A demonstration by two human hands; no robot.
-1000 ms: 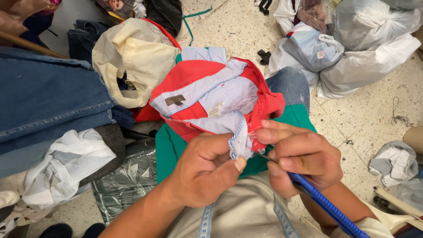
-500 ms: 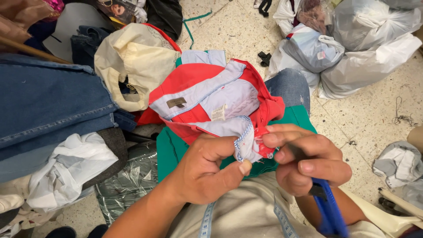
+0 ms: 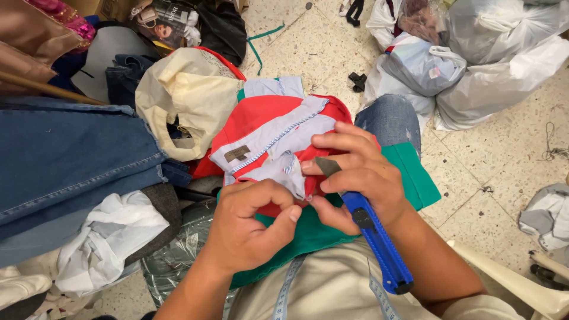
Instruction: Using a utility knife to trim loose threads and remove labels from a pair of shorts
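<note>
Over littered floor, red garment's (image 3: 261, 121) collar between pinching fingers (image 3: 284, 216).

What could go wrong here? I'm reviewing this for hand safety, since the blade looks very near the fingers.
The blue utility knife in the right hand has its blade out, right beside the left hand pinching the red shirt. A slip might cut the left thumb or slice the striped fabric beyond the seam. The work sits over the lap, so a dropped knife could hit the leg.

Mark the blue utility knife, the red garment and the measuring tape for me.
blue utility knife (image 3: 379, 249), head view, on its handle.
red garment (image 3: 252, 118), head view, on its red panel.
measuring tape (image 3: 287, 290), head view, on its left strand.
</note>
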